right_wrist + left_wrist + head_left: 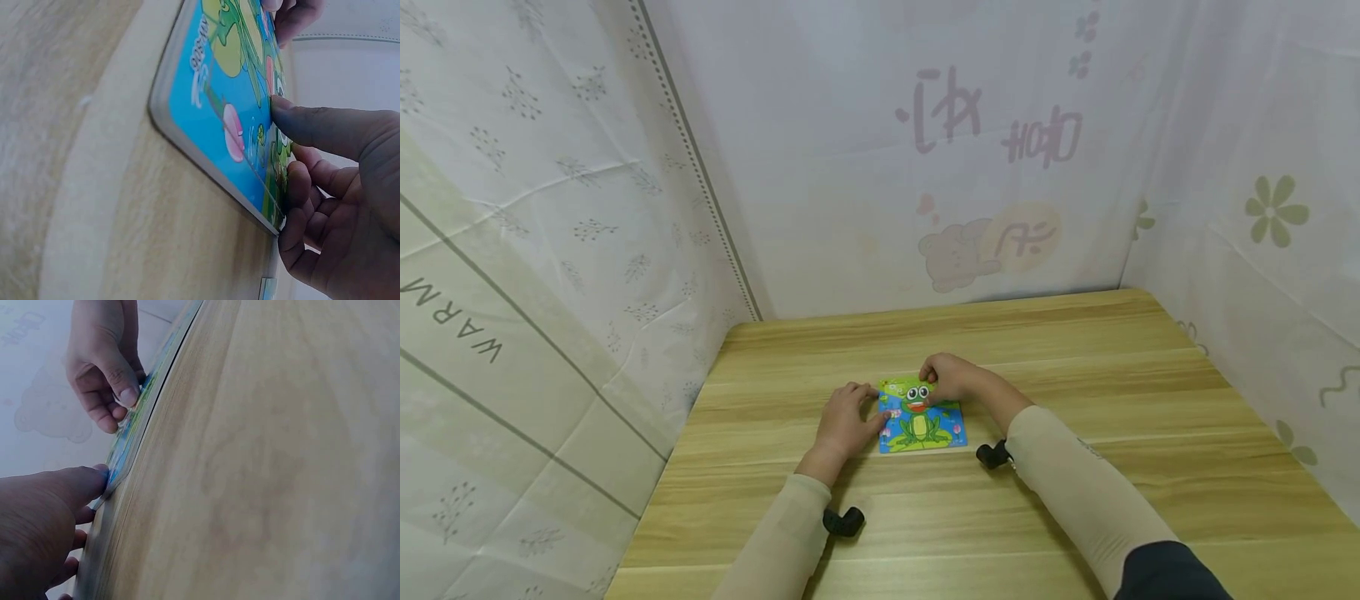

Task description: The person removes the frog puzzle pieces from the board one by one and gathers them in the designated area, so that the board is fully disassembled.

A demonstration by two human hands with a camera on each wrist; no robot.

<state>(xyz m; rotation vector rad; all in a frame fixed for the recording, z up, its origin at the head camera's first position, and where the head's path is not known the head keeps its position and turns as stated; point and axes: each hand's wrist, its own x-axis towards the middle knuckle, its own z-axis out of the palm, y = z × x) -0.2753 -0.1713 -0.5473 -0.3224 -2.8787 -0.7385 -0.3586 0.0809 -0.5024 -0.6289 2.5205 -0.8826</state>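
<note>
A square frog jigsaw puzzle [920,429] lies flat on the wooden table, its bright picture facing up. My left hand [842,423] rests at its left side, thumb on the puzzle's border and the other fingers loosely spread along the edge. Over the upper right part is my right hand [953,379], its thumb on the picture and its fingers curled at the far edge. Seen from the right wrist, the puzzle [187,94] shows a rounded near corner, a thick pale edge and seams between pieces. The right hand covers the puzzle's upper right corner in the head view.
A small flat blue-and-yellow thing [268,289] lies beyond the puzzle in the right wrist view. The wood-grain table [925,533] is bordered by patterned white curtains [820,183] at the back and both sides. Black devices [844,522] sit at both wrists.
</note>
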